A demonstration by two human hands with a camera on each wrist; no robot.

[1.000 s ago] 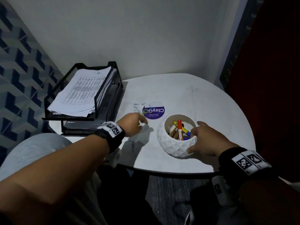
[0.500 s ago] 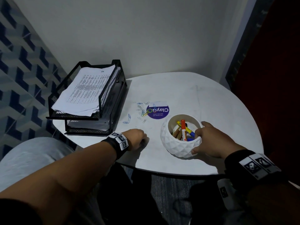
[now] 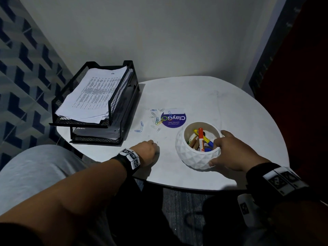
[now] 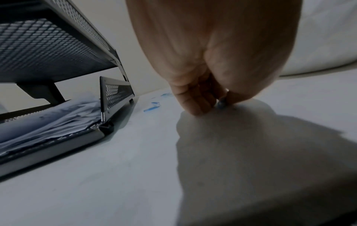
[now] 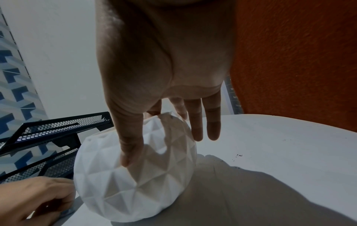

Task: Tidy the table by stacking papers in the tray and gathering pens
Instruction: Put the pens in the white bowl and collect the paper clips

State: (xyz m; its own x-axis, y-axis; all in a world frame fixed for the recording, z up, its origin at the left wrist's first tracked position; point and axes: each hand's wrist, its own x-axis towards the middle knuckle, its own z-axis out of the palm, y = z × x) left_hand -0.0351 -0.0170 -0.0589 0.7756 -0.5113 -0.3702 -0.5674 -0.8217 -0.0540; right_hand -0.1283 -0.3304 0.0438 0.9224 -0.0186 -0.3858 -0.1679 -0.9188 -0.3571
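My right hand (image 3: 217, 153) grips the right side of a white faceted bowl (image 3: 193, 157). The thumb presses its outer wall and a finger hooks over the rim, as the right wrist view shows for the hand (image 5: 142, 137) and bowl (image 5: 144, 183). Several coloured pens (image 3: 201, 139) stand in the bowl. My left hand (image 3: 155, 150) is down on the table left of the bowl, its curled fingertips (image 4: 193, 107) and thumb pinching a small bluish clip (image 4: 221, 104). Papers (image 3: 94, 93) lie stacked in the top of a black mesh tray (image 3: 124, 96).
Several loose paper clips (image 3: 156, 119) lie beside a round purple sticker (image 3: 174, 119) between tray and bowl. The white table (image 3: 230, 112) ends close under both wrists. More sheets fill the tray's lower tier (image 4: 58, 122). A wall stands behind, a dark red panel at right.
My left hand drew back from the paper clips toward the near table edge and came down on a small clip. The right hand stayed on the bowl.
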